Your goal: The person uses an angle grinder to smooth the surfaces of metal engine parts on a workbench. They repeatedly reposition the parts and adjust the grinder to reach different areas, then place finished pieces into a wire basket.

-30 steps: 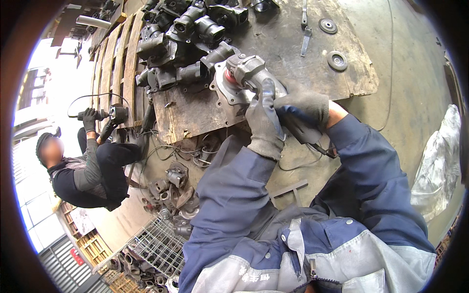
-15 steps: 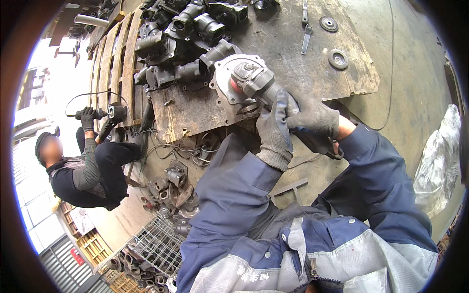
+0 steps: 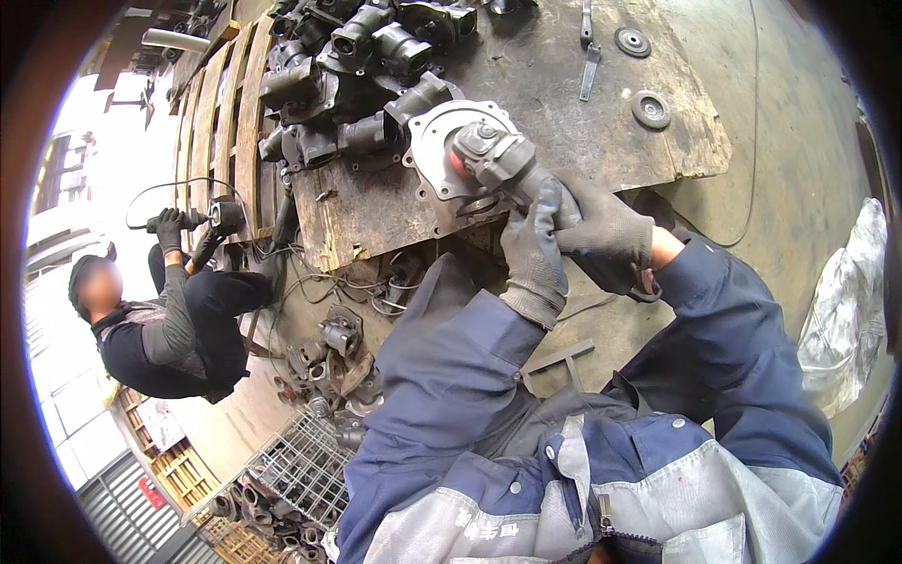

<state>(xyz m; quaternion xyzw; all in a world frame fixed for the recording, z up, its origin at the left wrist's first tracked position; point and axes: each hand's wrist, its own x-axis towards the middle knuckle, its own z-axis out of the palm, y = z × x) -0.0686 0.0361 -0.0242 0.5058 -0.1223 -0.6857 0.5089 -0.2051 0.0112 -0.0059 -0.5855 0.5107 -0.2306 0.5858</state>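
Both my hands wear grey gloves and grip an angle grinder (image 3: 498, 160). My left hand (image 3: 534, 254) wraps the grinder body from below. My right hand (image 3: 606, 230) closes over its rear end. The grinder head rests against a round grey metal flange part (image 3: 437, 141) lying on a dirty wooden board (image 3: 554, 103). A heap of dark cast metal parts (image 3: 348, 75) sits just behind and left of the flange.
A crouching person in dark clothes (image 3: 160, 320) at the left holds another power tool (image 3: 211, 218) against wooden slats. Two discs (image 3: 650, 108) and a flat metal tool (image 3: 588, 56) lie on the board. Loose parts and a wire basket (image 3: 301, 470) are below; a plastic sheet (image 3: 846, 310) at right.
My hands and the grinder have moved up and left, closer onto the flange part. The crouching person has stayed put.
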